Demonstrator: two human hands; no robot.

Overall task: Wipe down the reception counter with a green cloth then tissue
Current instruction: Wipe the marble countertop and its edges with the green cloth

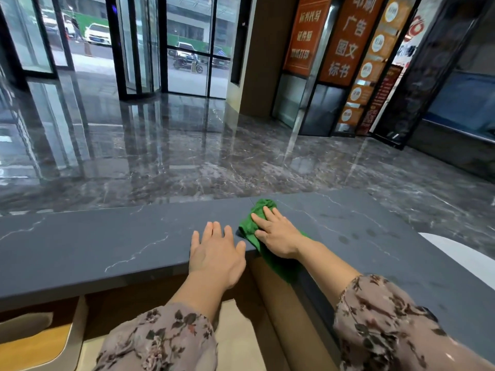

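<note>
R hand presses green cloth — lengthwise near-far.

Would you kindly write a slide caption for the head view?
Right hand presses a green cloth onto the grey reception counter; left hand rests flat beside it.

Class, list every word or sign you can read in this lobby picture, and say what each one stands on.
"广告": middle orange banner, white characters.
"图文": same banner, below.
"标书": same banner, lowest.
Its top pair is cut off by the frame.
Left orange banner: three lines, too blurred to read.
Right orange banner badges and red notice: too small.
Counter and green cloth: no text.
</note>
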